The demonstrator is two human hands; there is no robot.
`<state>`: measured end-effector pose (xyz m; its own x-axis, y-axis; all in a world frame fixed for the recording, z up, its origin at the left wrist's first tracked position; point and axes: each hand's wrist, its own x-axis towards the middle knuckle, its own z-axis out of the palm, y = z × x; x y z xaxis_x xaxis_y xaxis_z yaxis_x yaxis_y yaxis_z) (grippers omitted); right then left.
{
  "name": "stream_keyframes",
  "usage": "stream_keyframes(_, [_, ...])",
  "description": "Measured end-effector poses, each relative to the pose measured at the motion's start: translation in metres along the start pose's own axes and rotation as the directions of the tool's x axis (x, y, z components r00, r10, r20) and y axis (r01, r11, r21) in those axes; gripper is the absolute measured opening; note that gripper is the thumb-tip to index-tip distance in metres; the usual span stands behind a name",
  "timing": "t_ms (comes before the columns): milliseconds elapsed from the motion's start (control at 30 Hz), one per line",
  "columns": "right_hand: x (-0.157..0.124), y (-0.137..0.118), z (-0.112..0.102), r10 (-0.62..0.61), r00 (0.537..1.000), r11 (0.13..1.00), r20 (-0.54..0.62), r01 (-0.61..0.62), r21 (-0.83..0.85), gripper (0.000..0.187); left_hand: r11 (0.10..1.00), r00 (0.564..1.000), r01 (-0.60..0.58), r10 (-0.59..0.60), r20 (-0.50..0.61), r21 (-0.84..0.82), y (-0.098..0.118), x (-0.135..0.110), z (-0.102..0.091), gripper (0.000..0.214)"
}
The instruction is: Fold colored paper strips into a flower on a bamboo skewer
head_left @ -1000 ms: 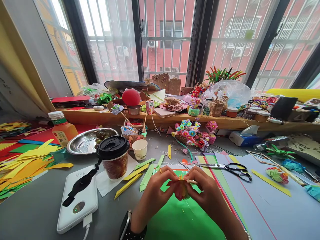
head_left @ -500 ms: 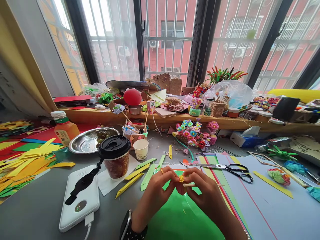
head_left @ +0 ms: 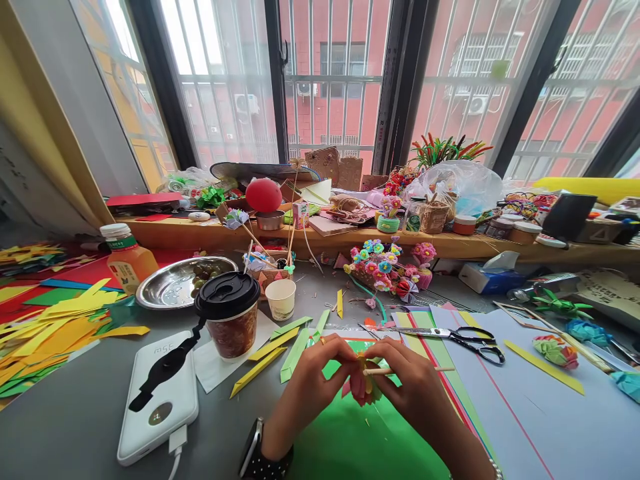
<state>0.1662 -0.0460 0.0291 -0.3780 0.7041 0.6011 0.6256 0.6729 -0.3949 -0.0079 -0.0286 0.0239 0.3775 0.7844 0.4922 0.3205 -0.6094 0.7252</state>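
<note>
A paper flower with pink outer petals and a yellow centre is held up between my hands, above a green sheet. My left hand pinches the flower from the left, its thumb and forefinger at the yellow part. In my right hand lies a thin wooden stick, pointing left to the flower. The right fingertips meet the flower's right side, and the fingers partly hide its centre. Black-handled scissors rest to the right, on a stack of coloured paper.
Folded yellow and green paper strips lie left of my hands. Beyond them stand a lidded coffee cup, a small paper cup and a metal plate. A white power bank is near left. Crocheted flowers stand at the back.
The flower has turned and tipped, so its pink petals now show below my fingers. The stick has moved slightly with my right hand.
</note>
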Motion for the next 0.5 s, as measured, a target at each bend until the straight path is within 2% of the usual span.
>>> stream_keyframes(200, [-0.003, 0.004, 0.007, 0.019, 1.0, 1.0, 0.01, -0.019, -0.007, 0.012, 0.995, 0.999, 0.039, -0.038, 0.014, -0.089, -0.005, -0.001, 0.0, 0.004])
stream_keyframes(400, [-0.002, 0.001, 0.012, -0.009, 0.996, 1.0, -0.092, 0.008, -0.013, 0.009, 0.999, 0.999, 0.025, -0.026, -0.028, -0.029, -0.004, -0.001, 0.001, 0.008])
stream_keyframes(500, [-0.001, 0.001, 0.015, -0.026, 0.995, 0.999, -0.099, 0.023, -0.032, 0.004, 1.0, 1.0, 0.013, -0.014, -0.028, -0.01, -0.005, -0.002, 0.001, 0.011])
